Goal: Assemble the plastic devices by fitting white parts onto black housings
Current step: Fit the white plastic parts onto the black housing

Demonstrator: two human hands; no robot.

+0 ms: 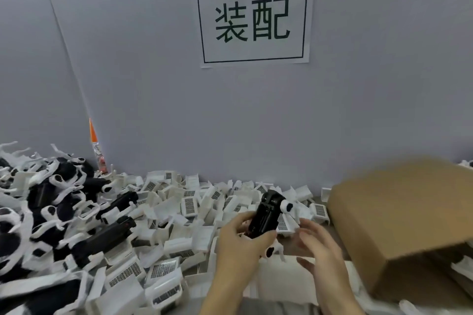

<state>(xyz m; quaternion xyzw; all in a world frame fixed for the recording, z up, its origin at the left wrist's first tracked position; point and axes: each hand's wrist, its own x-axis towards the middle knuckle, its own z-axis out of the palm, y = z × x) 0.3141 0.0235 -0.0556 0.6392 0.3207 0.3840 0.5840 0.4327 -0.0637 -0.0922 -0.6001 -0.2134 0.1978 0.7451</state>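
Left hand (239,243) grips black housing (265,215) upright, w/ white part (288,206) on its top right, above worktop's near edge. Right hand (316,245) just beside, fingers relaxed, holding nothing.

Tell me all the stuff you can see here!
Sign: one, white with dark characters, on the wall.
Wall: grey, behind the piles.
White parts: too many to count, heaped across the middle.
Assembled devices: many, black and white, piled at left.
Box: one, brown cardboard, at right.
Orange packet: one, in the corner at left.
Black housing: one, with a white piece at its top, in the left hand.
Left hand: grips the housing.
Right hand: open, beside the housing.
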